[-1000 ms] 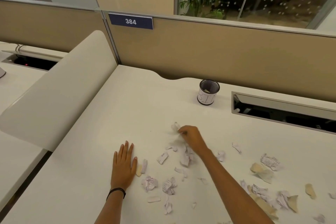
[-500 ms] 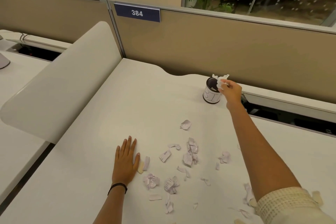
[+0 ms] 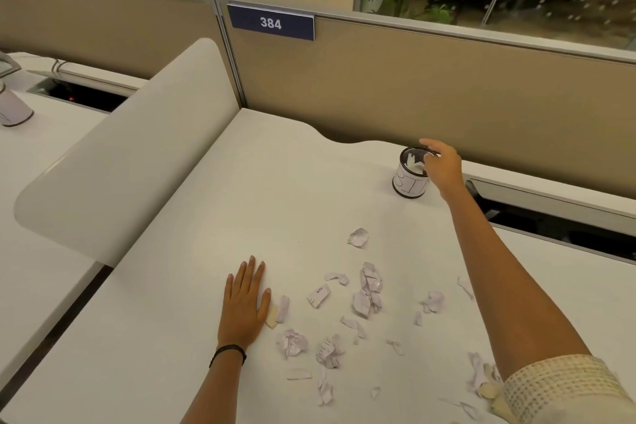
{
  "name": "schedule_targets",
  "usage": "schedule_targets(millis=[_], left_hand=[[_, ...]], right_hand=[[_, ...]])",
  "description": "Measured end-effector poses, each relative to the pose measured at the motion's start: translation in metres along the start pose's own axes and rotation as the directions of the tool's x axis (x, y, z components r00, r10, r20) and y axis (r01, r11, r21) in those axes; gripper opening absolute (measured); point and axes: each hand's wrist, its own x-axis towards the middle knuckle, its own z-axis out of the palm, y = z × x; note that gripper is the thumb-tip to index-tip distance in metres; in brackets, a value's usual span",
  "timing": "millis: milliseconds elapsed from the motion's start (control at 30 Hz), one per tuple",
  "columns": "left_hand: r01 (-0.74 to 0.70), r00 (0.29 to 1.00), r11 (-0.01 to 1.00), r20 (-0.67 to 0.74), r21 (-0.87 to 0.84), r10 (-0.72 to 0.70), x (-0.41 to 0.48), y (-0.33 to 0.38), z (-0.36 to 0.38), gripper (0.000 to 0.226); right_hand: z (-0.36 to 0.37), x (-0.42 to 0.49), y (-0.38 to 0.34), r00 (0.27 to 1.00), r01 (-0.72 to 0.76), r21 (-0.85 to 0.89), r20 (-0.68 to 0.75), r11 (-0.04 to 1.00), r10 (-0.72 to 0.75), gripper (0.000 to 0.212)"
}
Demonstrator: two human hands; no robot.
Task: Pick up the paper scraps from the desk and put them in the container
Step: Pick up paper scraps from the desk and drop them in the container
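A small round container (image 3: 407, 183) with a dark mesh rim and a white label stands at the back of the white desk (image 3: 275, 189). White paper lies inside it. My right hand (image 3: 442, 165) hovers at its right rim with the fingers spread and nothing in them. My left hand (image 3: 245, 299) lies flat on the desk, palm down, a black band at the wrist. Several torn and crumpled paper scraps (image 3: 367, 289) are scattered on the desk between my arms, one (image 3: 358, 237) lying apart toward the container. More scraps (image 3: 481, 379) lie by my right sleeve.
A beige partition (image 3: 430, 86) with a blue "384" plate (image 3: 271, 23) backs the desk. A curved white side divider (image 3: 130, 148) rises on the left. An open cable trough (image 3: 557, 220) runs along the back right. A neighbouring desk lies far left.
My right hand carried a scrap from the pile up to the container and let it go; its fingers are now spread over the rim. The left hand stayed flat in place.
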Motion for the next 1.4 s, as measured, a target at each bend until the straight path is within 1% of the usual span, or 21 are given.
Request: schedule_targets(millis=[67,100,200,333,367,400,467,500,533,567,667,900,1067,1133,1233,1267,1400], left_hand=[[0.001,1.000,1.000,0.002,-0.002,-0.001,0.000,0.000,0.000,0.065],[0.001,1.000,1.000,0.004,-0.003,-0.001,0.000,0.000,0.000,0.065],[0.002,1.000,1.000,0.007,-0.001,-0.002,0.000,-0.001,0.000,0.066],[0.002,1.000,1.000,0.003,-0.007,-0.002,0.001,-0.001,0.000,0.067],[0.002,1.000,1.000,0.002,-0.009,-0.002,0.001,-0.001,0.000,0.067],[0.003,1.000,1.000,0.003,-0.011,-0.003,0.001,0.000,0.000,0.067],[0.004,1.000,1.000,0.004,-0.016,-0.004,0.001,0.000,0.001,0.067],[0.006,1.000,1.000,0.005,-0.014,-0.006,0.001,0.000,0.001,0.067],[0.006,1.000,1.000,0.007,-0.010,-0.006,0.001,-0.001,0.001,0.067],[0.005,1.000,1.000,0.008,-0.009,-0.005,0.001,-0.001,0.001,0.067],[0.001,1.000,1.000,0.010,-0.009,-0.001,0.001,-0.002,0.002,0.068],[0.004,1.000,1.000,0.011,-0.013,-0.004,0.001,-0.001,0.001,0.069],[0.006,1.000,1.000,0.010,-0.021,-0.006,0.001,-0.001,0.001,0.070],[0.005,1.000,1.000,0.008,-0.028,-0.005,0.001,-0.001,0.001,0.070],[0.004,1.000,1.000,0.002,-0.030,-0.004,0.001,-0.001,0.001,0.069],[0.004,1.000,1.000,0.004,-0.029,-0.004,0.001,-0.002,0.001,0.069],[0.005,1.000,1.000,0.005,-0.029,-0.005,0.001,-0.001,0.001,0.069]], right_hand=[[0.007,-0.011,0.003,0.999,0.041,-0.026,-0.007,0.999,-0.042,0.041],[0.013,-0.019,0.006,0.998,0.058,-0.022,0.016,0.998,-0.058,0.038],[0.036,-0.048,0.021,0.982,0.084,0.008,0.167,0.996,-0.084,0.035],[0.060,-0.090,0.047,0.920,0.183,-0.068,0.364,0.981,-0.146,0.033],[0.064,-0.097,0.053,0.885,0.229,-0.114,0.438,0.967,-0.158,0.034],[0.068,-0.104,0.059,0.835,0.283,-0.174,0.528,0.943,-0.153,0.036],[0.075,-0.115,0.071,0.711,0.406,-0.299,0.697,0.864,-0.092,0.040],[0.078,-0.119,0.076,0.651,0.468,-0.344,0.757,0.814,-0.054,0.041],[0.079,-0.123,0.079,0.608,0.514,-0.374,0.794,0.772,-0.020,0.041],[0.077,-0.127,0.081,0.592,0.525,-0.392,0.806,0.755,0.007,0.042],[0.068,-0.138,0.085,0.599,0.507,-0.395,0.800,0.766,0.016,0.046],[0.047,-0.156,0.095,0.556,0.544,-0.386,0.831,0.745,0.024,0.057],[0.041,-0.171,0.097,0.604,0.453,-0.303,0.796,0.839,-0.039,0.063],[0.040,-0.175,0.099,0.594,0.492,-0.293,0.801,0.819,-0.071,0.064],[0.042,-0.179,0.105,0.560,0.594,-0.328,0.824,0.735,-0.085,0.060],[0.043,-0.180,0.106,0.567,0.597,-0.343,0.820,0.725,-0.079,0.058],[0.041,-0.183,0.108,0.642,0.594,-0.390,0.757,0.704,-0.123,0.047]])
